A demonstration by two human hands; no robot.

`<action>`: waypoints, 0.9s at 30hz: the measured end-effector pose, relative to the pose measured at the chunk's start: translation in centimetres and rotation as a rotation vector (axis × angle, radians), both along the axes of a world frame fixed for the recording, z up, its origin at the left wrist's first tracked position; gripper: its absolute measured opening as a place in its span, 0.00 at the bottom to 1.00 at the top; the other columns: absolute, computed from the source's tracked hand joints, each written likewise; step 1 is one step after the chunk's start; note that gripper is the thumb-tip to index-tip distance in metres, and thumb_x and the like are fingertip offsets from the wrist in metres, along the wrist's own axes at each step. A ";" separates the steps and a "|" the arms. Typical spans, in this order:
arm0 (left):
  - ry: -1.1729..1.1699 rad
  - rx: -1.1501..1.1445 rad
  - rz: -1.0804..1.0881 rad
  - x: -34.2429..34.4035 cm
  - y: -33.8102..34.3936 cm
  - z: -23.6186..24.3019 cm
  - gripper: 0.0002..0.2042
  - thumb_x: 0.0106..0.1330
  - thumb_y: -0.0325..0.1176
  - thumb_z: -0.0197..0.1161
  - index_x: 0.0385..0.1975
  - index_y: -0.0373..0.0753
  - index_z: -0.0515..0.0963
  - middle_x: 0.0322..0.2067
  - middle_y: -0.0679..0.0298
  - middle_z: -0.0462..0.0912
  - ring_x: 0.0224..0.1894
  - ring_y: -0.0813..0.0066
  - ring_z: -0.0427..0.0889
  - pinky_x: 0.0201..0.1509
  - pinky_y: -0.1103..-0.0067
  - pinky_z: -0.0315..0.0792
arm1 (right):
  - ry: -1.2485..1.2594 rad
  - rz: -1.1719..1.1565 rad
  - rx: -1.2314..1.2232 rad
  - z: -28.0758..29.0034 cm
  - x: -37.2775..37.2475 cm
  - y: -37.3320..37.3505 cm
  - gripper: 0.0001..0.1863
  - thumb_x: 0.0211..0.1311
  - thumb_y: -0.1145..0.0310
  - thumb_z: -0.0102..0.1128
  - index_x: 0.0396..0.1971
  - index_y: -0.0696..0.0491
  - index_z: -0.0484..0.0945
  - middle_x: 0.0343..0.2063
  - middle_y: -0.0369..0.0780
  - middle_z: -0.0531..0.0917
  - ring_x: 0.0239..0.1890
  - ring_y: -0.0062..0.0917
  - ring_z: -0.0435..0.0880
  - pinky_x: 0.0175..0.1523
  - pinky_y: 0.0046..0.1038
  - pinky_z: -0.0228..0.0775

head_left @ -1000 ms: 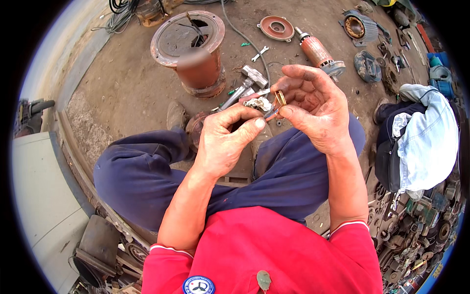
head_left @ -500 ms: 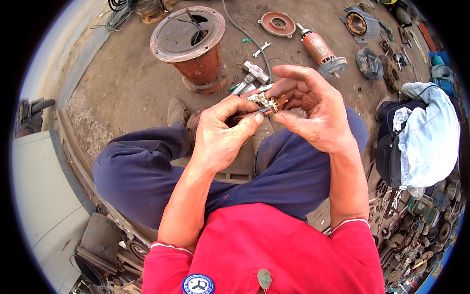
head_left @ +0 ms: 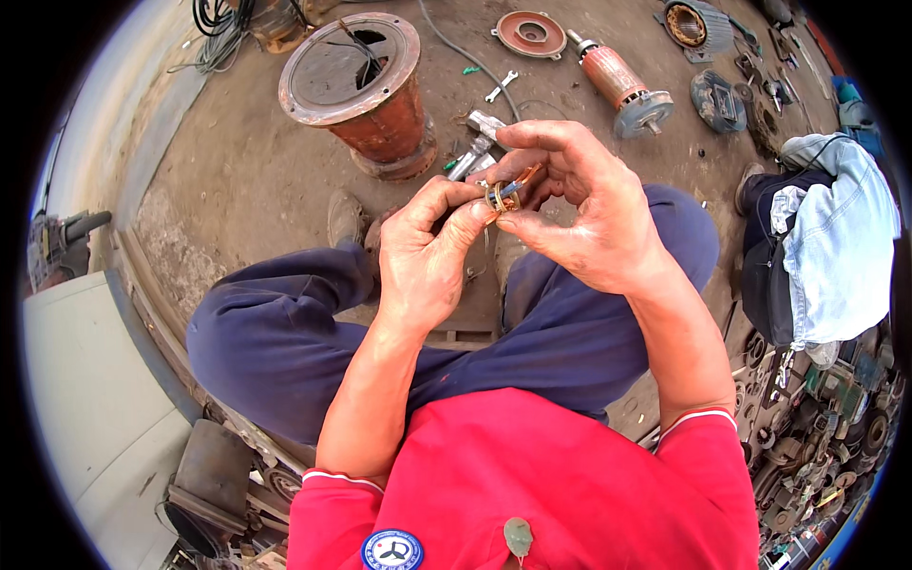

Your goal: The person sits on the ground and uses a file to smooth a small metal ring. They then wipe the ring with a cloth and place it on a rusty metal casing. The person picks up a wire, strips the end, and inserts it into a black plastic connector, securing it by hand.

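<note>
A small brass-coloured ring (head_left: 503, 198), with bare copper ends and a blue-sleeved wire (head_left: 514, 187) through it, is held between my two hands over my lap. My left hand (head_left: 423, 252) pinches its left side between thumb and fingers. From the right, my right hand (head_left: 594, 209) curls round the wire side. Its thumb and a bent finger are at the ring, while the index finger arches above. Part of the wires is hidden behind the right fingers. Beyond my hands, a hammer (head_left: 486, 124) and other metal tools lie on the ground.
A rusty red motor housing (head_left: 394, 123) stands ahead on the left. Farther off are a red end cover (head_left: 529, 35), a wrench (head_left: 502, 86) and a rotor (head_left: 611, 76). On the right, a light denim garment (head_left: 836, 242) lies above piled metal parts (head_left: 817, 465).
Both hands have turned the ring and shifted it slightly left. The wires now point up and right, with blue sleeving showing. My right index finger has moved left above the ring.
</note>
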State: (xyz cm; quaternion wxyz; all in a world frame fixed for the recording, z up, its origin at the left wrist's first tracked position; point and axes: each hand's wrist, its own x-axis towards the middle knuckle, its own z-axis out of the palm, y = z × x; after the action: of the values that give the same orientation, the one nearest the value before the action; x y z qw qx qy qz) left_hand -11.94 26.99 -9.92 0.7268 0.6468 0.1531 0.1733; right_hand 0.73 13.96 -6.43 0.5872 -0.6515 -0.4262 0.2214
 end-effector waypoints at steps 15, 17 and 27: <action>-0.098 -0.458 -0.109 -0.4 -0.4 -0.6 0.15 0.69 0.28 0.57 0.52 0.27 0.73 0.44 0.60 0.79 0.40 0.77 0.74 0.47 0.79 0.68 | 0.012 0.002 -0.047 1.4 0.4 -0.8 0.30 0.50 0.83 0.66 0.56 0.55 0.69 0.37 0.37 0.81 0.37 0.18 0.79 0.40 0.21 0.73; -0.104 -0.513 -0.158 -0.5 -0.2 -0.8 0.14 0.69 0.27 0.57 0.51 0.28 0.73 0.45 0.59 0.79 0.41 0.77 0.73 0.47 0.79 0.68 | 0.037 0.022 -0.060 1.2 0.2 -0.9 0.31 0.51 0.85 0.65 0.58 0.56 0.69 0.39 0.37 0.80 0.39 0.17 0.77 0.42 0.20 0.73; -0.104 -0.403 0.030 -0.3 -1.5 -0.5 0.11 0.67 0.25 0.62 0.46 0.29 0.78 0.40 0.63 0.81 0.35 0.81 0.75 0.40 0.84 0.69 | 0.017 -0.082 -0.097 1.4 -0.2 -0.5 0.25 0.49 0.79 0.68 0.49 0.57 0.70 0.32 0.41 0.83 0.34 0.29 0.85 0.38 0.29 0.77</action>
State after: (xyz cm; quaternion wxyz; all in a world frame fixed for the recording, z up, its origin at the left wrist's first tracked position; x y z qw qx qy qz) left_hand -12.21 25.45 -10.46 0.8458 0.4761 0.1564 0.1830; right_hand 0.57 13.44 -5.06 0.5672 -0.6942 -0.3828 0.2232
